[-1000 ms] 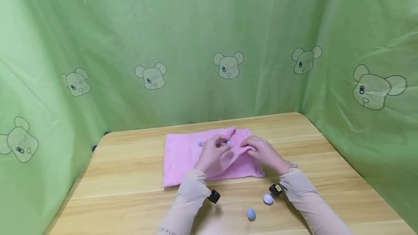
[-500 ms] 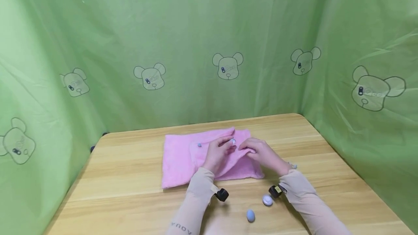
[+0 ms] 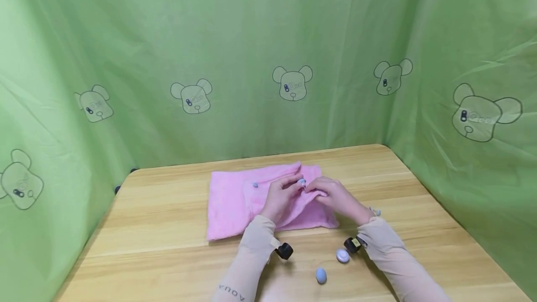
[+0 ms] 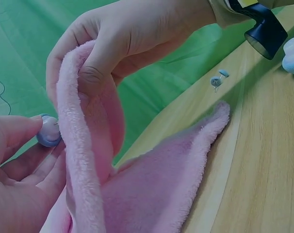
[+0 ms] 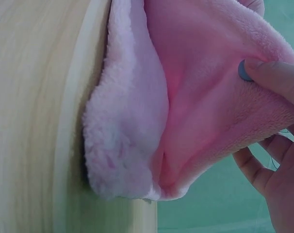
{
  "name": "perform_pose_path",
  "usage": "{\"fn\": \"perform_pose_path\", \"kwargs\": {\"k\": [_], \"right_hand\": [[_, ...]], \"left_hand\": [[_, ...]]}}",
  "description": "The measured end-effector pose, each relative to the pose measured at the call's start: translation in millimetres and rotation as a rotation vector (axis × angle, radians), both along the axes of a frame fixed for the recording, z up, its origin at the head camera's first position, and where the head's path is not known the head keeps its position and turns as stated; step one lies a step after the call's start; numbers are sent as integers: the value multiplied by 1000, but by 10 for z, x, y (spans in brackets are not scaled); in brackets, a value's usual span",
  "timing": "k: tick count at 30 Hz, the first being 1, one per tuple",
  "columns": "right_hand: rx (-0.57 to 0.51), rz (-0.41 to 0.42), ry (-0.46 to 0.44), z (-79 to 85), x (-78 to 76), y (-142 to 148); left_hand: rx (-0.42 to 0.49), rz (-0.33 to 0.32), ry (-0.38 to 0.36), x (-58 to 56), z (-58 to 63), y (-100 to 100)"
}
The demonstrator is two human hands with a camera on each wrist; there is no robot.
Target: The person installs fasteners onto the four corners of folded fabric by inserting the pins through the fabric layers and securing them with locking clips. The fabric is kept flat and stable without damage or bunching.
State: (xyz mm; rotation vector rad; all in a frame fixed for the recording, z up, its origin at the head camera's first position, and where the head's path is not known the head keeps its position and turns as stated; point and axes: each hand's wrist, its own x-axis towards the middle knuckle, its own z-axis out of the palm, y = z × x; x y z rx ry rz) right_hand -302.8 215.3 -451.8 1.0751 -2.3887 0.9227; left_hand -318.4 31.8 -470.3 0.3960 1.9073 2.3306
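A pink plush cloth (image 3: 230,204), folded over, lies on the wooden table with its near-right layer raised. My right hand (image 3: 335,195) pinches that raised edge. In the right wrist view its thumb presses a small blue round button (image 5: 243,71) against the cloth's inner face. My left hand (image 3: 278,198) pinches a blue-and-white round cap (image 4: 50,131) at the outer face of the same edge. A thin pin shows between the cap and the cloth in the left wrist view. Another small blue button (image 3: 255,184) sits on the cloth's upper layer.
Near the front of the table lie a blue egg-shaped piece (image 3: 321,275) and a white-and-blue round piece (image 3: 342,255). Small blue pieces (image 4: 216,81), one with a pin, lie beyond my right wrist. Green curtains (image 3: 247,120) surround the table.
My left hand has moved right, bringing the round cap up to the cloth edge and turning it. My right hand keeps its pinch in nearly the same place.
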Motion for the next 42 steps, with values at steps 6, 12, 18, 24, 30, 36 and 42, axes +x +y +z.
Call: {"fn": "perform_pose_path", "kwargs": {"k": [6, 12, 18, 24, 30, 36, 42], "right_hand": [[9, -16, 22, -15, -16, 9], [0, -18, 44, -17, -15, 16], [-6, -26, 63, -36, -26, 11], [-21, -46, 83, -20, -9, -5], [-6, -62, 58, 2, 0, -10], [7, -97, 51, 16, -4, -1], [1, -121, 21, 27, 3, 12]], "left_hand": [[14, -24, -6, 9, -10, 13], [3, 1, -8, 2, -34, 36], [-42, 13, -3, 28, -25, 17], [-90, 12, 14, 43, -32, 16], [-21, -83, -31, 56, -13, -19], [-169, -324, 67, 97, 53, -110], [-683, -193, 344, 208, 190, -79]]}}
